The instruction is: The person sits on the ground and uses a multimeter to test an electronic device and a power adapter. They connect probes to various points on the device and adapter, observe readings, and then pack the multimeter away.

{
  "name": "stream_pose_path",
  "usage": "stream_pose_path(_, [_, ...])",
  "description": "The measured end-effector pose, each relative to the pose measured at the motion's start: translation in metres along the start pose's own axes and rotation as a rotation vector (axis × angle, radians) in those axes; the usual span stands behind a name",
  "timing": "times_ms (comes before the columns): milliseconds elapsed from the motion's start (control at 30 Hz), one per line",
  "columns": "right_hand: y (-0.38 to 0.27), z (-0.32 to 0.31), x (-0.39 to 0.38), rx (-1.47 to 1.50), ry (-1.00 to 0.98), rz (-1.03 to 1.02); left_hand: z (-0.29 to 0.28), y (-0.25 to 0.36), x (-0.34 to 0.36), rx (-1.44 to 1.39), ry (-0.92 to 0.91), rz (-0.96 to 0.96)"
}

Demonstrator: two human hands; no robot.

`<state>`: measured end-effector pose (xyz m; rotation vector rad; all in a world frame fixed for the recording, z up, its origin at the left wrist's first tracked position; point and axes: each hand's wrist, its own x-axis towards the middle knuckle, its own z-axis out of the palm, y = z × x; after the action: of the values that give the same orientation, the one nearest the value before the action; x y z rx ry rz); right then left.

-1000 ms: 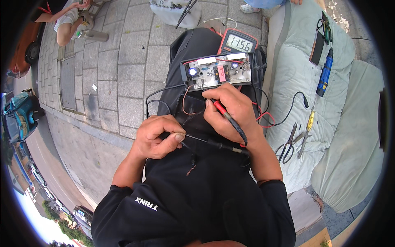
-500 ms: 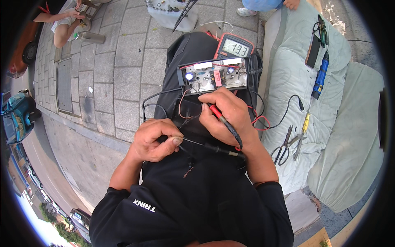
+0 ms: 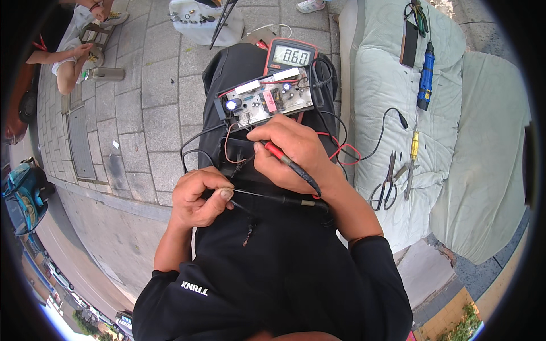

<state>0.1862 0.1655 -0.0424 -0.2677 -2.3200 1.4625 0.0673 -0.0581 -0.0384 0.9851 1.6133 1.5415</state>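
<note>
My right hand (image 3: 293, 150) is closed around a red test probe (image 3: 278, 153), near the lower edge of a circuit board (image 3: 250, 105) in an open case on my lap; the probe's tip is hidden by my fingers. A black test probe (image 3: 290, 200) lies across my lap below it. My left hand (image 3: 200, 200) pinches the thin metal end of that black probe between thumb and fingers. A dark cable with a bare end (image 3: 248, 230) hangs beside this hand. Behind the board a red-rimmed digital multimeter (image 3: 291, 55) leans with its display lit.
On the pale cushion (image 3: 375, 131) at my right lie scissors (image 3: 385, 190), a yellow-handled screwdriver (image 3: 415, 146), a blue tool (image 3: 425, 79) and a black cable plug (image 3: 404, 121). A whitish plastic container (image 3: 199, 25) stands ahead. Other people sit at the far left beside a metal flask (image 3: 105, 73).
The multimeter's reading has changed. Lap, board and both hands sit further left in the picture as the view shifts. Both hands keep the same grips.
</note>
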Motion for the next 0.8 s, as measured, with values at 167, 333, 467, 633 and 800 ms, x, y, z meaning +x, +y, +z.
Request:
stream_pose_path(167, [-0.020,-0.021,-0.008,0.179,0.031,-0.114,0.007,-0.003,-0.004,-0.092,0.031,-0.064])
stream_pose_path(333, [-0.031,-0.042,-0.030,0.209,0.108,-0.165,0.009,-0.008,-0.002,-0.111,-0.011,-0.067])
stream_pose_path(467, [-0.041,-0.069,-0.040,0.158,0.230,-0.201,0.011,-0.006,-0.002,-0.102,-0.030,-0.065])
stream_pose_path(633, [-0.043,-0.111,-0.062,0.241,0.312,-0.353,0.012,-0.003,-0.002,-0.056,-0.072,-0.075])
stream_pose_path(800, [-0.075,-0.145,-0.061,0.704,0.064,-0.464,0.016,0.001,0.000,-0.068,-0.072,-0.094])
